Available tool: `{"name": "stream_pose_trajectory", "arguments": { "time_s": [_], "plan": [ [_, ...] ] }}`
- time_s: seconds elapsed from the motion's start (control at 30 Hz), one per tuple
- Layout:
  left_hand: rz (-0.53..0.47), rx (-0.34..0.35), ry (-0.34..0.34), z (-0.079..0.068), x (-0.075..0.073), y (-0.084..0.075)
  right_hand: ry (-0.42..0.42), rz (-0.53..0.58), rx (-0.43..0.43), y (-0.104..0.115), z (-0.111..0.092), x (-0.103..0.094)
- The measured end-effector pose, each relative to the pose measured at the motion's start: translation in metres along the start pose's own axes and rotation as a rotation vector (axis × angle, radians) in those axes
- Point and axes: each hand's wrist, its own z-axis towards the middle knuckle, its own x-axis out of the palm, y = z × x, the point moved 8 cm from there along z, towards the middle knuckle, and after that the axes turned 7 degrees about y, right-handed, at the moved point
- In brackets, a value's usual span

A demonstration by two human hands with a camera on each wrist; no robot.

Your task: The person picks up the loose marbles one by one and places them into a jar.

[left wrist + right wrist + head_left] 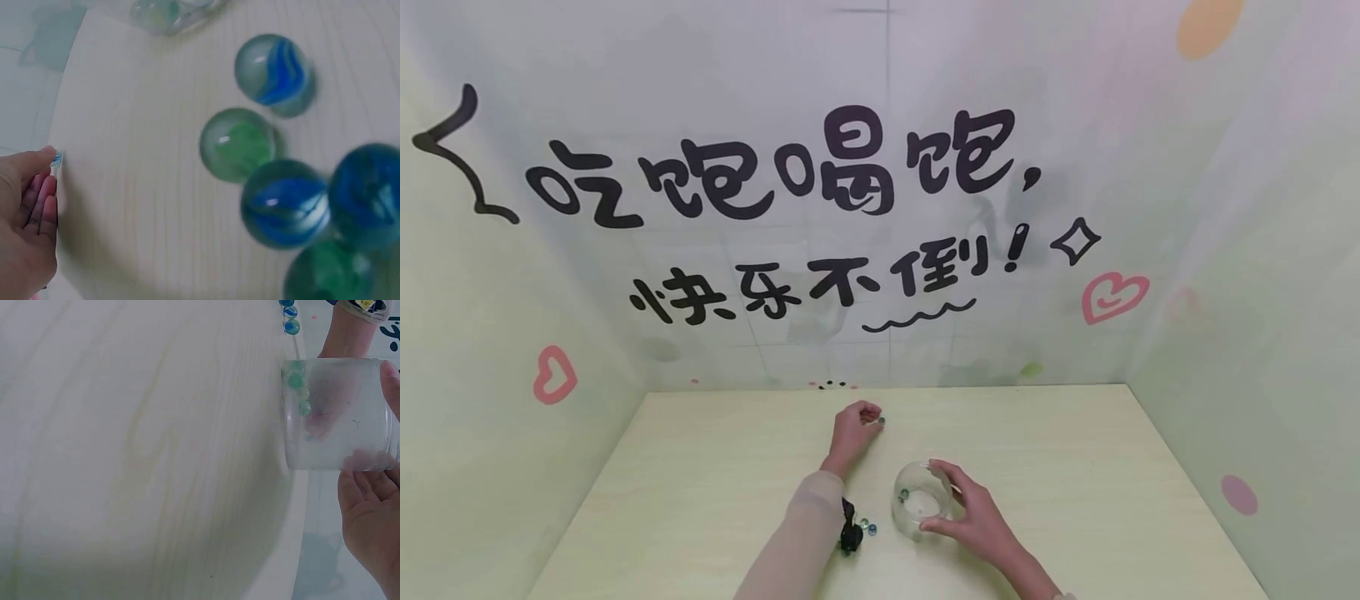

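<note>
My left hand [853, 435] reaches toward the back of the table and pinches a small glass marble [882, 422] between thumb and fingers. In the left wrist view this marble [57, 158] shows blue streaks at the fingertips. My right hand [979, 515] grips a clear jar [907, 527] around its upper side, with thumb and fingers on opposite sides of the rim. Green marbles [296, 379] lie at the bottom of the jar, seen through its wall in the right wrist view. Loose blue and green marbles [285, 204] rest on the table beside my left forearm.
A black wrist camera [851, 534] on my left arm partly covers the loose marbles. The pale wooden table [700, 500] ends at a back wall [820, 350] with large black lettering. Side walls stand to the left and right.
</note>
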Motion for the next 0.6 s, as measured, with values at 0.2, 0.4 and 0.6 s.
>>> {"name": "stream_pose_trajectory", "arguments": {
  "time_s": [0.2,0.4,0.6],
  "plan": [
    [0.013,-0.029,-0.041,-0.0006,0.0021,-0.0039,-0.001,0.0,-0.007,-0.0005,-0.0014,-0.0008],
    [0.027,-0.097,-0.051,-0.0009,0.0038,0.0004,0.007,0.012,0.007,-0.0017,-0.0018,0.0004],
    [0.055,-0.078,-0.018,-0.0009,0.0029,-0.0018,0.007,-0.004,-0.018,0.0018,-0.0022,-0.0013]
  ]
}}
